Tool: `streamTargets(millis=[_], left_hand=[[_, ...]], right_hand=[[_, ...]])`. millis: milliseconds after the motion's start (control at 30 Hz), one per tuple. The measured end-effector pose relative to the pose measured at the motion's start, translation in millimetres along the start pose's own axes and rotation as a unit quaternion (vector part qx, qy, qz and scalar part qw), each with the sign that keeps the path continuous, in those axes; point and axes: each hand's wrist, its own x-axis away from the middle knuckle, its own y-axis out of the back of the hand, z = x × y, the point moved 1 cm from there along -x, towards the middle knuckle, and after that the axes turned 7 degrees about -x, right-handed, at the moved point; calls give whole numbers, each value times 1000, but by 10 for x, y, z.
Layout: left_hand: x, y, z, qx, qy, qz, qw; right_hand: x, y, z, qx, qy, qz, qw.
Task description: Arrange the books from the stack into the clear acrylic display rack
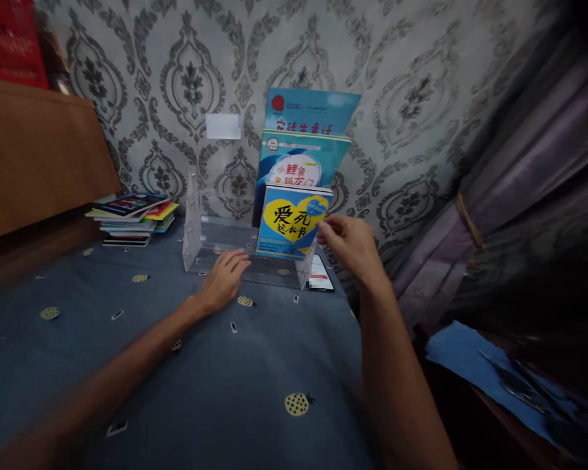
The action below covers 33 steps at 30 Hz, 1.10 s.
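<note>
A clear acrylic book stand [225, 258] with tiers stands on the cloth. On its right side, three books are stepped one behind another. The front one is a small blue book [281, 241] with a yellow heart on its cover. Behind it rise a teal book [333, 153] with a white oval and a taller blue book [313, 104] at the back. My right hand [347, 238] has its fingers curled together at the small blue book's right edge. My left hand [224, 279] rests at the stand's front edge, fingers stretched out and holding nothing.
A stack of thin books [132, 219] lies at the left, beside a wooden panel [44, 150]. A phone [319, 274] lies by the stand's right end. Patterned wallpaper is behind. To the right hang a tied curtain [436, 248] and, lower, blue cloth [470, 356].
</note>
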Motion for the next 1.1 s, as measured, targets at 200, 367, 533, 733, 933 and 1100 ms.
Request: streamTargets(millis=[200,367,533,733,933,1100], left_hand=[[363,-186,-9,23,5,194,981],[353,-219,-1,20,4,178,984],[376,-271,24,23,0,173,985],[377,-241,37,39,3,164,986],[375,-218,43,38,8,171,985],[366,-210,49,39,10,176,984]], right_hand=[[254,-780,667,13,68,203,977],[622,-1429,808,93,32,248,964],[1008,-1692,519,-4,52,176,983],[1221,-1777,287,-139,102,134,976],[1192,-1742,278,-175,65,140,973],[1197,-1676,259,-197,52,146,968]])
